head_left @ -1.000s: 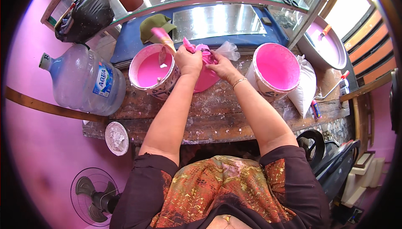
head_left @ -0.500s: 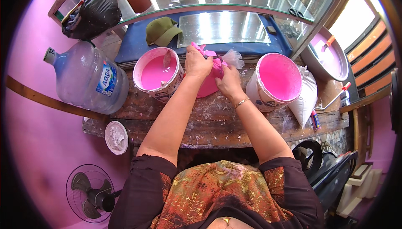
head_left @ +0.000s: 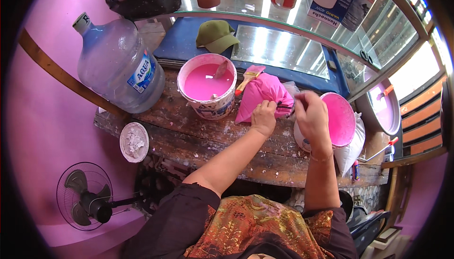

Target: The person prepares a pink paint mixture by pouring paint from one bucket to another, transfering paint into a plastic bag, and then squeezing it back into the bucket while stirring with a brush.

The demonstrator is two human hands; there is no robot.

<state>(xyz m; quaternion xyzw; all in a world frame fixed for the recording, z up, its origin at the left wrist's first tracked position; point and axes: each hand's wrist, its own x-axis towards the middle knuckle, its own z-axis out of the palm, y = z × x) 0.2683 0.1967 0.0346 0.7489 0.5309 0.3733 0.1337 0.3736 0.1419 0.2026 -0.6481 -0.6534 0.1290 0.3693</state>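
Observation:
A pink plastic bag [head_left: 263,90], full and rounded, lies on the wooden table between two buckets. A dark strip, perhaps a tie or band, shows at its right-hand end, near clear plastic. My left hand [head_left: 264,118] is closed at the bag's near side, fingers curled against the pink plastic. My right hand [head_left: 313,114] is raised just right of the bag, its fingers pinched together; what is in them, if anything, cannot be made out. Against the bag's far left side rests a paintbrush [head_left: 250,78]. Pink liquid and a stick-like tool fill part of the left bucket [head_left: 213,108].
Behind my right hand stands another pink-coated bucket [head_left: 341,117], beside a white sack [head_left: 352,143]. A large water jug [head_left: 118,65] stands at left. A glass shelf [head_left: 288,20] overhangs the table's [head_left: 198,136] back, with a green cap [head_left: 215,36] beneath. A basin [head_left: 385,103] stands far right.
The view has shifted, so the table appears turned. Both hands have moved to the bag's near and right sides, uncovering the bag and the paintbrush. My right hand has lifted away.

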